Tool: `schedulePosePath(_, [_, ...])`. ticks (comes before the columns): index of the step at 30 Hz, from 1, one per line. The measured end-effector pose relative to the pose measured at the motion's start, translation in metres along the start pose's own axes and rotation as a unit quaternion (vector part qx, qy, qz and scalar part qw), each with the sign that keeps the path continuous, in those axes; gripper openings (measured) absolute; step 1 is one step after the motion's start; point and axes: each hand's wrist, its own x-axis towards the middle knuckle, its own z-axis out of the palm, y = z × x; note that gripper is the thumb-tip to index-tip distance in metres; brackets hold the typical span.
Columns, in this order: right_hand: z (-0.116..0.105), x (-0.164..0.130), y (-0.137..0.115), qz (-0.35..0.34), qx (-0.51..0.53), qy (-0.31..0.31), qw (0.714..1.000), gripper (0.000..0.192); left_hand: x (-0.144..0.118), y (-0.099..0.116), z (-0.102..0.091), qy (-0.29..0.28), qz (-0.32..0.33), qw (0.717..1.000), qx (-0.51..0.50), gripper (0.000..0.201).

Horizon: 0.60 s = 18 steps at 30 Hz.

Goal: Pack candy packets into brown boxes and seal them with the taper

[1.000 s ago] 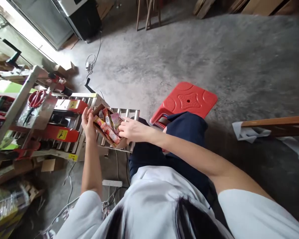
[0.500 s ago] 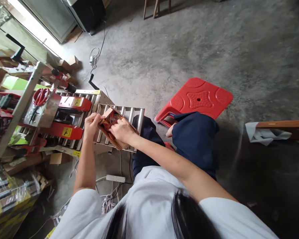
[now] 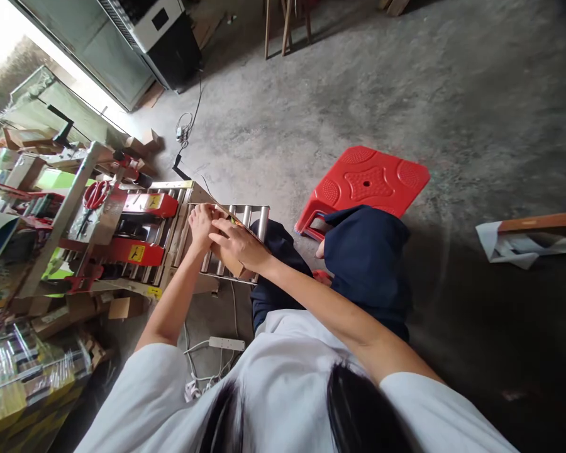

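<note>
1. Grey floor [image 3: 453, 113] spreads around a roller conveyor [image 3: 263, 223].
2. Over its end rollers is a small cardboard box [image 3: 231, 260], directly beneath both hands, long axis slanting from the left hand [image 3: 200, 225] toward the right wrist.
3. Right hand [image 3: 240, 244] lies across it, fingers spread; whether either hand grips, I cannot tell.
4. Its visible side is plain brown.

The box [image 3: 233, 264] is brown — the stool [image 3: 358, 179], red.
</note>
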Motion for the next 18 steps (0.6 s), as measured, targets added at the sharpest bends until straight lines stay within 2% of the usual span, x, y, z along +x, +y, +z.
schedulePosePath(5, [-0.024,-0.015,-0.008,0.073,0.003,0.068,0.995,0.048,-0.003,0.009,0.006,-0.046,0.027,0.998,-0.014,0.036])
schedulePosePath(8, [-0.034,-0.015,-0.021,0.128,-0.014,0.089,0.988,0.051,-0.001,0.009,0.009,-0.053,0.0,0.997,-0.048,0.036])
schedulePosePath(10, [-0.033,-0.019,-0.028,0.148,-0.031,0.052,0.987,0.063,-0.001,0.007,0.012,-0.035,-0.036,0.996,-0.069,0.036])
schedulePosePath(14, [-0.022,-0.031,-0.029,0.14,-0.058,-0.05,0.987,0.082,-0.005,0.004,0.012,0.044,-0.086,0.986,-0.139,0.039])
schedulePosePath(16, [-0.024,-0.032,-0.026,0.124,-0.054,-0.051,0.989,0.079,-0.007,0.003,0.01,0.062,-0.095,0.98,-0.161,0.038])
schedulePosePath(18, [-0.034,-0.029,-0.023,0.096,-0.036,-0.015,0.995,0.07,-0.008,0.003,0.009,0.059,-0.095,0.981,-0.161,0.037])
